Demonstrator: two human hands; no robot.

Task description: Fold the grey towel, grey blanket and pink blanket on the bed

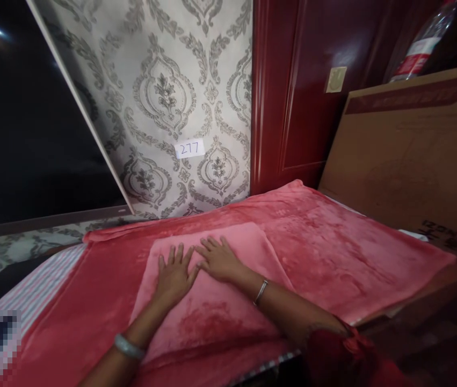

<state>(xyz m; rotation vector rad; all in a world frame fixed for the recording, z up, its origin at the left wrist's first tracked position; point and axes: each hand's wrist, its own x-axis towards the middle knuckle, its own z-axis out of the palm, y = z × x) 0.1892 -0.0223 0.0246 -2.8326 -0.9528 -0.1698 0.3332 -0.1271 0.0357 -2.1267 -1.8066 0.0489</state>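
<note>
A folded pink plush cloth (220,301) lies on a larger red-pink plush blanket (317,242) spread out before me. My left hand (175,278) rests flat on the folded cloth, fingers spread, with a pale bangle on the wrist. Beside it my right hand (218,259) also lies flat on the same cloth near its far edge, a silver bracelet on that wrist. The thumbs nearly meet, and neither hand grips anything.
A large dark screen (30,118) stands at the left. At the right are a big cardboard box (409,156) and a plastic bottle (423,48) behind it. Patterned wallpaper (164,102) and a dark red panel (300,91) close off the back. Striped fabric (46,285) shows at left.
</note>
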